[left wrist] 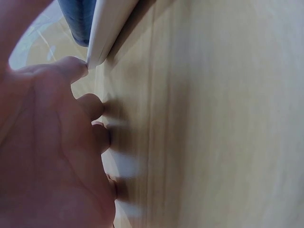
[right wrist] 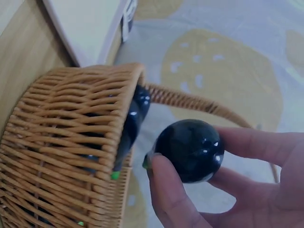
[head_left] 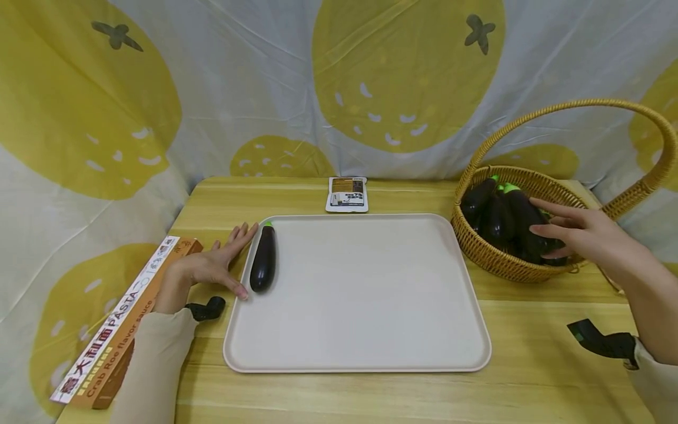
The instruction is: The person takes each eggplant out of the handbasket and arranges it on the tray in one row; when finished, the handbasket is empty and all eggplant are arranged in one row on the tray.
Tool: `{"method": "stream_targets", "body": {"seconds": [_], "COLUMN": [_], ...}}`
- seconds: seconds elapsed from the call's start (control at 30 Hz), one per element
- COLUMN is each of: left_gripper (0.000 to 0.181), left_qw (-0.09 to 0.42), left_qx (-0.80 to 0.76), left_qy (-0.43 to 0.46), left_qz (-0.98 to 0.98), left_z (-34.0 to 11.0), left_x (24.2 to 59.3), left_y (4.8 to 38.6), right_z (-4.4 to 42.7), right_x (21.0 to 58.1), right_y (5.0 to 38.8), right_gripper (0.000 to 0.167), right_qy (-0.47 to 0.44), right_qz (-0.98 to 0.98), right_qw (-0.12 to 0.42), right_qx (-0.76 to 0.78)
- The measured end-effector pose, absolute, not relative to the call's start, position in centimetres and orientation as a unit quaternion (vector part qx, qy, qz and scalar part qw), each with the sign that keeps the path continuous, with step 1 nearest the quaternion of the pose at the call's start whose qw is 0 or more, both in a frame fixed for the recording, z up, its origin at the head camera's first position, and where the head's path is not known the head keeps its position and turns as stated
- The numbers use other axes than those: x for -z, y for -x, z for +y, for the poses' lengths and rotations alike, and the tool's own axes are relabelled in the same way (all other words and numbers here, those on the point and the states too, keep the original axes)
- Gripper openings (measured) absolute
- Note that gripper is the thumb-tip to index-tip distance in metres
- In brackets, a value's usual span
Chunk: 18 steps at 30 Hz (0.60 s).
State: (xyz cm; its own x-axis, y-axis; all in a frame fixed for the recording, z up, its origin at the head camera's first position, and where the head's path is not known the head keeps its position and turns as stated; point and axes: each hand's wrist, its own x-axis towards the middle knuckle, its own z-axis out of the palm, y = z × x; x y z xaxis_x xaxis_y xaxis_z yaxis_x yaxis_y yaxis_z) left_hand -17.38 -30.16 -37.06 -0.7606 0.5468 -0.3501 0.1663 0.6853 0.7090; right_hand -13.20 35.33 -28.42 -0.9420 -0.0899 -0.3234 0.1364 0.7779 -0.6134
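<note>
Eggplant [right wrist: 190, 149], glossy, near-black, smoothly rounded, pinched in right hand [head_left: 590, 232] at wicker basket [head_left: 495, 261], left hand [head_left: 216, 265] at tray [head_left: 365, 294], fingers apart

In the head view, the wall of the woven basket [head_left: 489, 259] and the right hand [head_left: 588, 229], toward three o'clock, hid much of the piled eggplants [head_left: 495, 221], whose number could not be told. The left sleeve [head_left: 156, 353] covered part of the pasta box [head_left: 119, 321] and ran out of frame near seven o'clock; the right sleeve [head_left: 657, 377] was cut off at four. Fine print on the packet [head_left: 346, 195] was too small to read. The left wrist view cropped the lone eggplant [left wrist: 78, 21] at eleven o'clock and blurred the bench [left wrist: 228, 118]. In the right wrist view, the held eggplant [right wrist: 190, 149] hid most of its length behind its round end, and the basket was cropped at nine.
</note>
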Motion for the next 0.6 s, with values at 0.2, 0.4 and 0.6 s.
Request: {"method": "stream_targets", "body": {"seconds": [0.2,0.4,0.6], "left_gripper": [0.151,0.152,0.152], "left_qw": [0.283,0.285,0.284], "left_qx": [-0.347,-0.351,-0.349], "left_qy": [-0.204,-0.207,-0.207], "left_qz": [0.870,0.867,0.869], "left_z": [-30.2,-30.2,-30.1], "left_x": [37.0,37.0,37.0], "left_y": [17.5,17.6,17.6], "right_z": [34.2,32.0,28.8], "right_x": [27.3,26.9,26.7], "right_y": [11.3,9.8,9.3], "right_gripper": [0.074,0.067,0.063], "right_qy": [0.022,0.074,0.126], "right_qz": [0.938,0.936,0.917], "right_qw": [0.161,0.159,0.177], "right_qx": [0.307,0.305,0.336]}}
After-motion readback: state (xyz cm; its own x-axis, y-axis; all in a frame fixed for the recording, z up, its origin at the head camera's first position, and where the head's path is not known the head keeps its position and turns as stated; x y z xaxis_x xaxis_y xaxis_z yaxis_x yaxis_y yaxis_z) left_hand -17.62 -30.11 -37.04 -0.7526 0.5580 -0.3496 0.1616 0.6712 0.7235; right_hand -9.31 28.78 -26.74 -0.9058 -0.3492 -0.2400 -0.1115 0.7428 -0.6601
